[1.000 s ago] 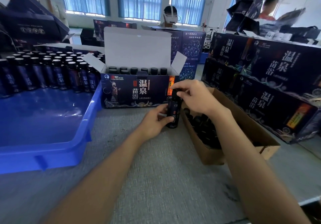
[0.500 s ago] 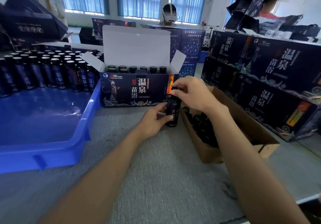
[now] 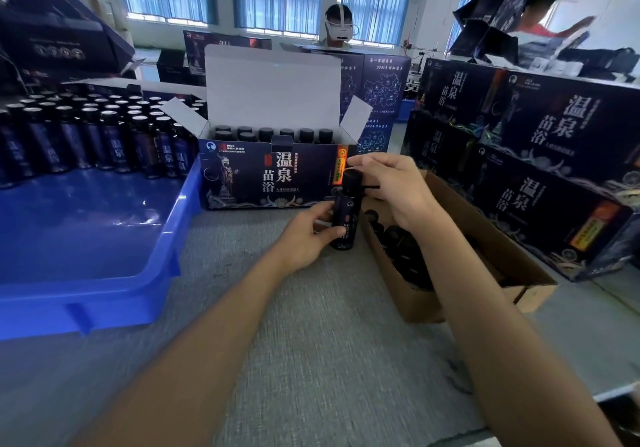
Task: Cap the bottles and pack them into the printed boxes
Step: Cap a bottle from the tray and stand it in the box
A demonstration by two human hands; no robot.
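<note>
Left hand grips bottle, right hand pinches cap.

We count one bottle between left hand and right hand, one open box behind them, one tray to their left, one carton and four stacked boxes to their right.

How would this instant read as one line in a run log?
step: capping | left hand grips bottle upright on table | right hand pinches black cap | printed box open behind
</note>
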